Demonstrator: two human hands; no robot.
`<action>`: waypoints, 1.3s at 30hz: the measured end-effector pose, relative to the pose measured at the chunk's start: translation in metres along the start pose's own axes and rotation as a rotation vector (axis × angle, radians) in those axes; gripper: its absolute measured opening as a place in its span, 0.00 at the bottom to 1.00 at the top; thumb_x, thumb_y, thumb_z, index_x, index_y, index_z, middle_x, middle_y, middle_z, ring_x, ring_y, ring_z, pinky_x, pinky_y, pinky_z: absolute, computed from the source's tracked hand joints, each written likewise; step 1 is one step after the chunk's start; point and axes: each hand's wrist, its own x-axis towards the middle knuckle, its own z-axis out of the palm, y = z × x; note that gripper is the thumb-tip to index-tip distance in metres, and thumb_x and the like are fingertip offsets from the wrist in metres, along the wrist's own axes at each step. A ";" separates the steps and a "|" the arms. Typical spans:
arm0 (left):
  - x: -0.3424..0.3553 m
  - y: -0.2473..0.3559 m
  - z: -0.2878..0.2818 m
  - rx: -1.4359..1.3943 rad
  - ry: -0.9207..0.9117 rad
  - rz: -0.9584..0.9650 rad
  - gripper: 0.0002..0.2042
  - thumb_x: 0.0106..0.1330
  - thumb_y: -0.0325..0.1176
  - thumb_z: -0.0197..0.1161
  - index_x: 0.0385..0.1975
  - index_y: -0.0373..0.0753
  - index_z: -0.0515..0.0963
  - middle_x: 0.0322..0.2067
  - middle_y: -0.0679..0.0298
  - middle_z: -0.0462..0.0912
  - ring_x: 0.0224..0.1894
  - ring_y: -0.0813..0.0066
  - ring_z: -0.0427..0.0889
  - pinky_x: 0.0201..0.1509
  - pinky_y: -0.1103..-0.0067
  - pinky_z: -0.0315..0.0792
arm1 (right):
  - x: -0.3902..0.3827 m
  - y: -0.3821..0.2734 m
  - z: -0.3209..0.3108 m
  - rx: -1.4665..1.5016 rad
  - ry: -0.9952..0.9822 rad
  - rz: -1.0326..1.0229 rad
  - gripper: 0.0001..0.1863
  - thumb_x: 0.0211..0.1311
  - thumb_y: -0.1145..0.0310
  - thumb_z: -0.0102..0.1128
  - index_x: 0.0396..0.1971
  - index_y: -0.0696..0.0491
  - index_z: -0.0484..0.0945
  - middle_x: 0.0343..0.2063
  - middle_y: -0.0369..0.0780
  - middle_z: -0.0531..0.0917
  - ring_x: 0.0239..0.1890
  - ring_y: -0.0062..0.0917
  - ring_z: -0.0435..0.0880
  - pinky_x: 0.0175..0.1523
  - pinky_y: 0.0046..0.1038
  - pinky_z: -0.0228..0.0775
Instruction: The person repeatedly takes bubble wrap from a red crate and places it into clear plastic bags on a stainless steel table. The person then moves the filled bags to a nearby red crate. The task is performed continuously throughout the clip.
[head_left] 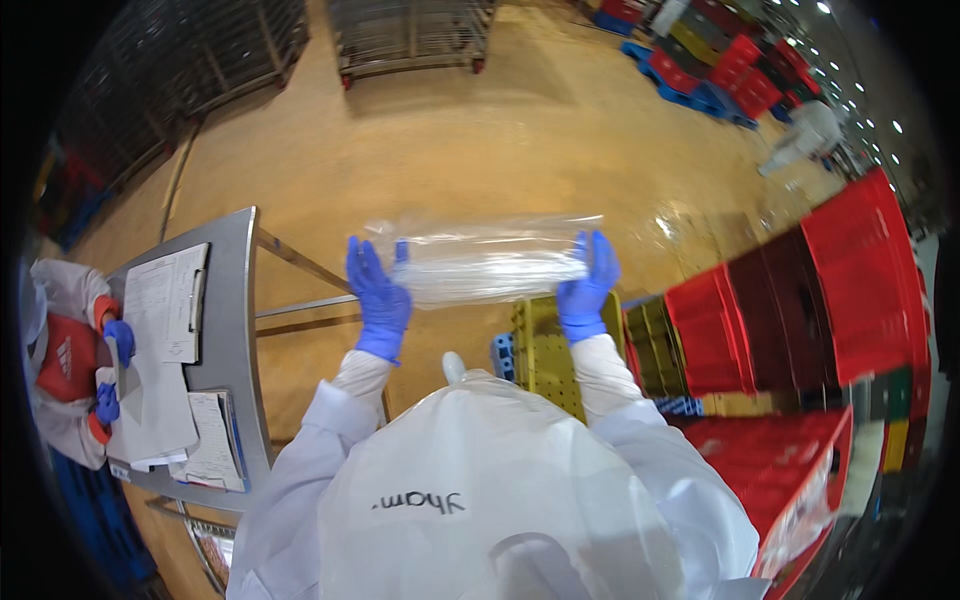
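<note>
The clear film (485,268) is held up in the air above the floor (430,170), right of the surface (228,330) and by the far edge of the olive crate (548,350). The left hand (379,300) and right hand (586,293), both in blue gloves, bear one end each; holding it by both ends probably keeps the loose layers level and stretched out. On each hand the fingers reach forward nearly straight, slightly parted, with a blue digit showing through the film just inside them. Both touch it, but how firmly they pinch, I cannot tell. Along the surface's right edge lie a clipboard (184,305) and papers (212,440), likely within reach of the co-worker (75,365) at its left edge.
</note>
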 end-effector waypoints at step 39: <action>0.295 -0.067 0.337 -0.380 -0.423 0.198 0.06 0.47 0.22 0.58 0.24 0.40 0.79 0.27 0.62 0.76 0.31 0.62 0.75 0.34 0.75 0.70 | 0.182 0.149 0.225 -0.130 0.081 0.455 0.05 0.33 0.79 0.58 0.15 0.54 0.75 0.24 0.41 0.74 0.30 0.36 0.74 0.33 0.31 0.67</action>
